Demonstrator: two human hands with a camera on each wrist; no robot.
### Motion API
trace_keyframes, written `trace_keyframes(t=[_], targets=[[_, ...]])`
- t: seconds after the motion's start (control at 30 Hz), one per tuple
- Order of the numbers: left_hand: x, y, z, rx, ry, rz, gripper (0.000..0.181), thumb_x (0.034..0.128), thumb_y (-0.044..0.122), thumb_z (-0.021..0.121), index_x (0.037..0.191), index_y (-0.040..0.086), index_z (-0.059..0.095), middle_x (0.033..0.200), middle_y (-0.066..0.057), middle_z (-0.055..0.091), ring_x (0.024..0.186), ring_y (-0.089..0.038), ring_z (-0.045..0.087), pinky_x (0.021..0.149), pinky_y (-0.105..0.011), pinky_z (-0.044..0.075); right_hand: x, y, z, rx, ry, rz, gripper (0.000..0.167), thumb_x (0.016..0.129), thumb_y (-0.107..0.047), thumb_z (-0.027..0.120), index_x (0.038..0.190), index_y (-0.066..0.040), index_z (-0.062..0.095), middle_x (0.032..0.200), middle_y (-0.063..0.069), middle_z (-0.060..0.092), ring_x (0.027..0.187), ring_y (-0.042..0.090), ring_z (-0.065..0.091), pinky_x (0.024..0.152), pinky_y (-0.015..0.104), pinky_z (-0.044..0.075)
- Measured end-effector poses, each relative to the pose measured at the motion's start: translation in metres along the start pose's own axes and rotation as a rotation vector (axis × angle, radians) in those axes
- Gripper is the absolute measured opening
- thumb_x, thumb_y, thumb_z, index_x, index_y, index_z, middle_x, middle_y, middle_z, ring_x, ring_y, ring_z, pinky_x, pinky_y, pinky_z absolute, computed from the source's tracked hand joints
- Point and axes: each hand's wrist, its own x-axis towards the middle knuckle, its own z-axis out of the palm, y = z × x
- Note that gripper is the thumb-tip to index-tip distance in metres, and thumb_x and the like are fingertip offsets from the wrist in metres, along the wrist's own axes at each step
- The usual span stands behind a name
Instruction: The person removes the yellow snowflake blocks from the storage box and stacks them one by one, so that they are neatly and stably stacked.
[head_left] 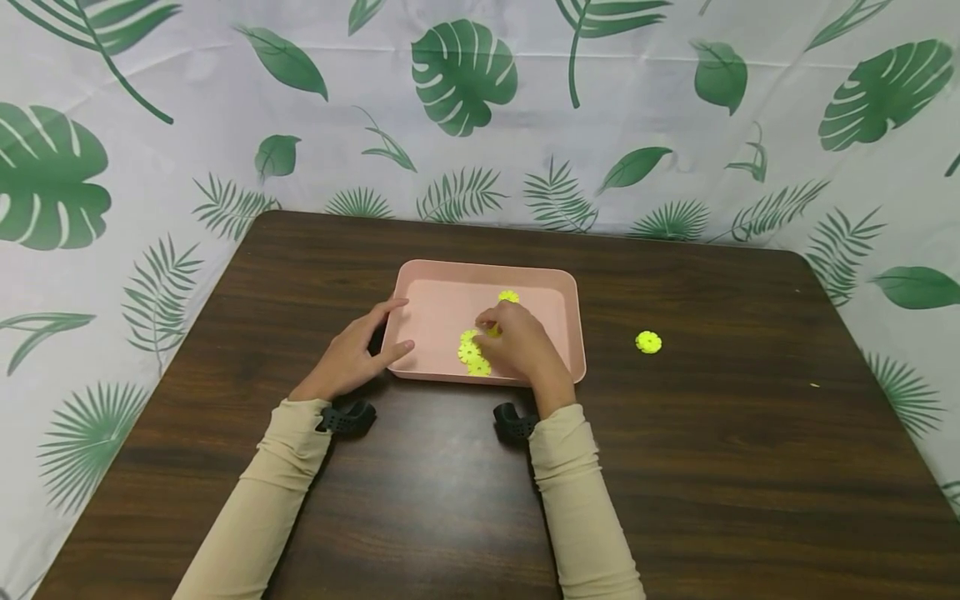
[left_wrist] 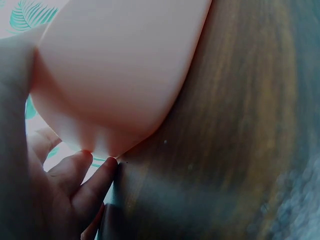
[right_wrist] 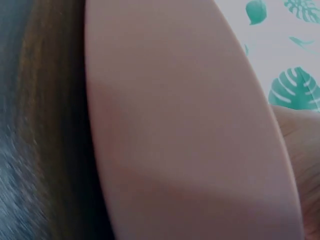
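- Right hand (head_left: 519, 340), frame centre, fingers curled, pinches a yellow disc (head_left: 493, 331);
- left hand (head_left: 347, 356), left of centre, partly spread, grips the pink tray (head_left: 435, 310) by its rim;
- loose disc (head_left: 648, 342), right of centre

The pink tray (right_wrist: 185, 110) — cropped in the right-wrist view — hides much of the right hand (right_wrist: 302, 160) there.

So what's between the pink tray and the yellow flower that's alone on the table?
Just bare dark tabletop. The head view shows nothing lying between the pink tray and that lone yellow flower piece.
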Motion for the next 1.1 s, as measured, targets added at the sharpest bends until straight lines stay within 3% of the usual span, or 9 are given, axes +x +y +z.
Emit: trace_keyframes(t=[0.2,0.57,0.87,1.1], targets=[[0.000,-0.001,0.000,0.005,-0.002,-0.002,0.074,0.0984,0.053,0.063,0.162,0.030,0.032,0.165,-0.008,0.035,0.148,-0.039,0.036,0.113,-0.071,0.029,0.003,-0.009,0.010,-0.061,-0.007,0.003,0.018,0.096,-0.019,0.076,0.107,-0.005,0.077,0.091,0.008,0.060,0.086,0.024,0.055,0.080,0.039,0.049],[0.003,-0.004,0.002,0.009,-0.003,-0.008,0.074,0.0979,0.054,0.063,0.162,0.032,0.033,0.166,-0.008,0.035,0.148,-0.039,0.036,0.113,-0.072,0.029,0.002,-0.013,0.011,-0.102,0.027,0.058,0.026,0.097,-0.020,0.073,0.119,-0.005,0.076,0.100,0.009,0.065,0.092,0.024,0.061,0.088,0.041,0.053],[0.002,-0.003,0.001,0.000,0.005,0.002,0.073,0.0982,0.052,0.063,0.162,0.031,0.033,0.165,-0.008,0.036,0.148,-0.039,0.037,0.113,-0.071,0.030,0.001,-0.012,0.003,-0.026,-0.109,0.037,0.032,0.093,-0.013,0.078,0.124,-0.003,0.075,0.102,0.010,0.066,0.089,0.023,0.060,0.082,0.037,0.054],[0.001,-0.002,0.001,-0.003,0.003,0.002,0.073,0.0984,0.052,0.063,0.162,0.031,0.033,0.164,-0.008,0.037,0.147,-0.039,0.038,0.113,-0.071,0.030,0.000,-0.012,0.003,-0.039,-0.128,0.018,0.032,0.094,-0.011,0.077,0.124,-0.002,0.074,0.106,0.012,0.066,0.092,0.024,0.060,0.084,0.038,0.054]])
